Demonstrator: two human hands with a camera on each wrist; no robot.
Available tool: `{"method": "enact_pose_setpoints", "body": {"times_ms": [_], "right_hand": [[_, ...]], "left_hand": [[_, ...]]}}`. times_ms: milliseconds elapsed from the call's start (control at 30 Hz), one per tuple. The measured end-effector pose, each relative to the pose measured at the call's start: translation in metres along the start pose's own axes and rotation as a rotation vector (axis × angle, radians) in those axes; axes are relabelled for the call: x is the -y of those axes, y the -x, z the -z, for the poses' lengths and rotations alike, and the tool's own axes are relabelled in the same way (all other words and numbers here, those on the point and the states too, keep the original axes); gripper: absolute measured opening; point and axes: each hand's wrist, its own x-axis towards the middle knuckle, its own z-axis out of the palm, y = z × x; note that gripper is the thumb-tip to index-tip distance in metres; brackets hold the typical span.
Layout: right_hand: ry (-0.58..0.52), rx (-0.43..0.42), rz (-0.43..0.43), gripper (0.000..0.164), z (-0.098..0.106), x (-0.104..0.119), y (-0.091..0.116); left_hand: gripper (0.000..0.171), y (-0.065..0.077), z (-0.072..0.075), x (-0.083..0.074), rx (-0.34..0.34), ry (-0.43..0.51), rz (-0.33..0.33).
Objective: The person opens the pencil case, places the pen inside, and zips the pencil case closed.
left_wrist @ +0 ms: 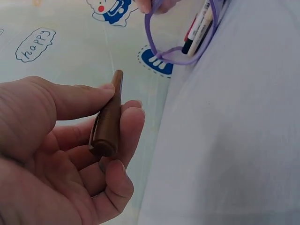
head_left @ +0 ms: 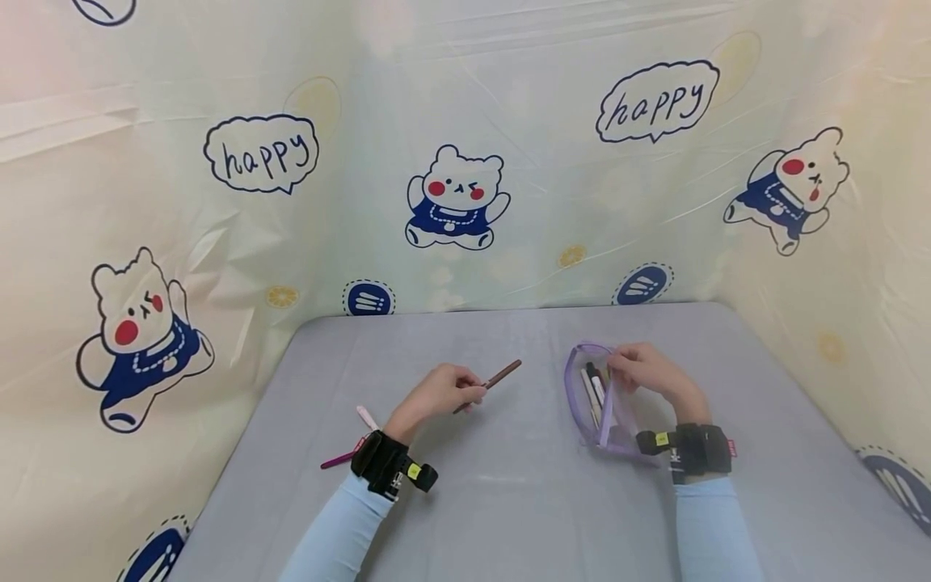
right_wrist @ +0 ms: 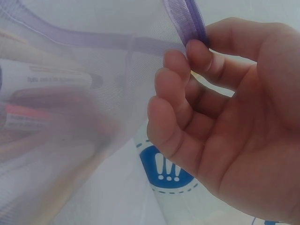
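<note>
The left hand (head_left: 440, 391) pinches a brown pen (head_left: 503, 374) above the table (head_left: 509, 509), left of the pouch (head_left: 606, 422), whose rim (right_wrist: 188, 21) the right hand (head_left: 650, 373) pinches; if that edge slips, the mouth could sag closed.

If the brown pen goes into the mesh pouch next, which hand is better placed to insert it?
Probably the left hand: it pinches the brown pen, while the right hand is occupied gripping the edge of the mesh pouch, whose mouth stands open.

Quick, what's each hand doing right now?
Left hand: closed, holding a brown pen.
Right hand: closed, pinching the purple-trimmed edge of the mesh pouch.
</note>
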Motion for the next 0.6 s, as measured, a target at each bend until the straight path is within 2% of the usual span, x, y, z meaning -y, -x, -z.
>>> {"method": "enact_pose_setpoints", "body": {"times_ms": [167, 300, 600], "right_hand": [[-0.012, 0.009, 0.004, 0.028, 0.001, 0.002, 0.0], [-0.002, 0.001, -0.003, 0.028, 0.001, -0.002, -0.001], [0.005, -0.009, 0.005, 0.03, 0.002, 0.0, 0.001]], "left_hand": [[0.019, -0.009, -0.008, -0.004, 0.016, 0.051, -0.022], [0.023, -0.017, -0.016, -0.01, 0.043, 0.103, -0.002], [0.021, -0.034, -0.037, -0.016, 0.062, 0.109, 0.037]]}}
